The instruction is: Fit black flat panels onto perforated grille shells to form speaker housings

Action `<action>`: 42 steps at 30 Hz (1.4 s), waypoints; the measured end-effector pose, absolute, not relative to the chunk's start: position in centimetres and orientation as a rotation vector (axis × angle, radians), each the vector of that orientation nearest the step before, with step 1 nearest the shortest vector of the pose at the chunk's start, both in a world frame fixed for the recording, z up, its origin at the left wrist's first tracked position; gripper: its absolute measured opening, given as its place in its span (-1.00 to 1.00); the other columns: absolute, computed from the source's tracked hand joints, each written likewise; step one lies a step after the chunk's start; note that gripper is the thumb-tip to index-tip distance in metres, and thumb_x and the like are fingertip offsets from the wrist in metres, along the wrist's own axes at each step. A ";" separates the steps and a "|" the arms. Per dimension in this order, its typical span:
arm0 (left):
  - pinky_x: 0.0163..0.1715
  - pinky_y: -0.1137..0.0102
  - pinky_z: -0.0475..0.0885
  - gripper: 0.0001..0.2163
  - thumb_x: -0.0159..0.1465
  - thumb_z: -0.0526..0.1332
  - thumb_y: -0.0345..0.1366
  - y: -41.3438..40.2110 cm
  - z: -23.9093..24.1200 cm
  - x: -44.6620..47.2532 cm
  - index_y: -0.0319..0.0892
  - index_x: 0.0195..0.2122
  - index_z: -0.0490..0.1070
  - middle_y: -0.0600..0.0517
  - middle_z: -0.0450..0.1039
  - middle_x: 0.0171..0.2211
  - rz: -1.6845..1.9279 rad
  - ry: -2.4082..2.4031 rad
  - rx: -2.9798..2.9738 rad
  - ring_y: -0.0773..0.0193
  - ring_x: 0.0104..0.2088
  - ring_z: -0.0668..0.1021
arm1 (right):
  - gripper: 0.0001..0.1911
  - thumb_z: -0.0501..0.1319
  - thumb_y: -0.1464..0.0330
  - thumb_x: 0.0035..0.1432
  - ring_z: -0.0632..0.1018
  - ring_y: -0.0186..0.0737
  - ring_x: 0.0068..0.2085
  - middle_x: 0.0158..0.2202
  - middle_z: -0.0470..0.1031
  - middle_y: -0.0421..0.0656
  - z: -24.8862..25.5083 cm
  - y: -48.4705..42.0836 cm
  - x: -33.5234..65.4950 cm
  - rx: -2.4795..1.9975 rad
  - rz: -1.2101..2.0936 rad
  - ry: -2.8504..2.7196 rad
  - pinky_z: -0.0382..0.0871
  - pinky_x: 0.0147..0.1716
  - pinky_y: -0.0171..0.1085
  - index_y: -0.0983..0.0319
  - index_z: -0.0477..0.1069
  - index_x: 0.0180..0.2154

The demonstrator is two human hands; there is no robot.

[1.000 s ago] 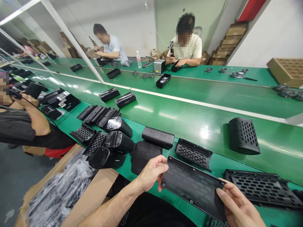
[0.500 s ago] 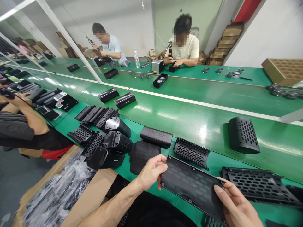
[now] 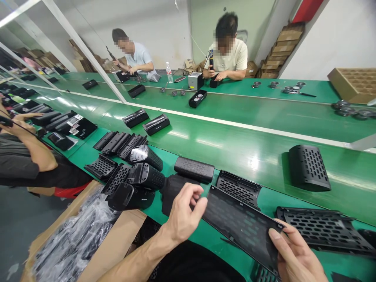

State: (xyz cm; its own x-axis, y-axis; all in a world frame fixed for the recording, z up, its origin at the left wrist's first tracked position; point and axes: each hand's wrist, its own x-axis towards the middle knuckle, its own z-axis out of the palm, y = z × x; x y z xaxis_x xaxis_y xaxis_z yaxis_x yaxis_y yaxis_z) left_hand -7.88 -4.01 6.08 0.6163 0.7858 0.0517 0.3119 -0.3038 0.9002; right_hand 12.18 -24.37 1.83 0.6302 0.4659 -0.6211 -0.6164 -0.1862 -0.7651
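My right hand (image 3: 296,250) pinches the right end of a black slotted speaker grille (image 3: 243,221), thumb on its inner face. A thin dark mesh seems to line that face, with the slots showing through. Just off the grille's left end is my left hand (image 3: 188,211), holding nothing, its fingers loosely curled and the thumb apart. Behind the left hand lies a stack of dark mesh sheets (image 3: 173,188). Another slotted grille (image 3: 239,188) rests right behind the held one, and a larger-looking grille (image 3: 320,229) lies beyond my right hand.
Several black speaker housings (image 3: 147,176) and grilles crowd the bench at left. One speaker (image 3: 310,168) stands on the green conveyor (image 3: 223,145) at right. An open carton (image 3: 73,235) with plastic-wrapped parts sits lower left. Co-workers sit across the line, another person at far left.
My left hand has let go of the grille's left end and drawn slightly away from it. The right hand still holds the grille. The speaker on the conveyor appears slightly further right.
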 end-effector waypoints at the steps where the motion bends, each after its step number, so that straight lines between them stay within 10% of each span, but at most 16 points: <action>1: -0.14 0.24 0.45 -0.82 0.39 0.23 -0.15 -4.3 6.6 -8.0 -0.12 -0.09 0.48 -0.03 0.51 -0.18 0.700 0.732 2.066 0.18 -0.16 0.51 | -0.40 0.59 0.14 -0.08 0.62 -0.06 -0.06 0.05 0.57 -0.17 2.0 -24.2 12.1 -1.455 0.965 0.134 0.55 -0.23 -0.35 -0.03 0.47 0.00; 33: -0.17 0.19 0.25 -0.84 0.31 0.33 -0.15 -5.1 7.0 -7.6 -0.10 -0.17 0.54 -0.02 0.49 -0.18 0.441 0.239 2.633 0.18 -0.19 0.43 | -0.32 0.60 0.03 -0.19 0.49 -0.23 -0.44 -0.21 0.58 -0.13 4.4 -22.8 10.9 -1.541 0.893 0.130 0.40 -0.56 -0.38 0.06 0.51 -0.02; 38: -0.18 0.20 0.39 -0.64 0.32 0.28 0.07 -4.3 7.5 -7.8 -0.16 -0.18 0.53 -0.06 0.45 -0.25 0.714 0.472 2.183 0.16 -0.23 0.48 | -0.32 0.61 0.00 -0.28 0.38 -0.23 -0.61 -0.60 0.32 -0.26 4.8 -22.7 11.4 -1.574 0.921 0.280 0.28 -0.70 -0.36 0.00 0.49 -0.10; 42: -0.43 0.36 0.50 -0.72 0.38 0.23 -0.02 -2.5 6.7 -7.7 -0.13 -0.09 0.40 0.05 0.41 -0.29 0.398 0.854 1.364 0.32 -0.41 0.51 | -0.29 0.61 -0.02 -0.31 0.48 -0.18 -0.53 -0.41 0.54 -0.18 5.3 -22.8 11.9 -1.577 0.947 0.317 0.31 -0.68 -0.35 -0.01 0.49 -0.09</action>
State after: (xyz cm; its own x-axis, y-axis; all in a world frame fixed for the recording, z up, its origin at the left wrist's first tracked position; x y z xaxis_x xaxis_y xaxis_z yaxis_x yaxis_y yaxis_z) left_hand -7.69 -2.52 6.74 0.6490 0.6998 -0.2984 0.2216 0.2014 0.9541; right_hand 11.92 -22.83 5.27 0.6303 0.3000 -0.7161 -0.6709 -0.2538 -0.6968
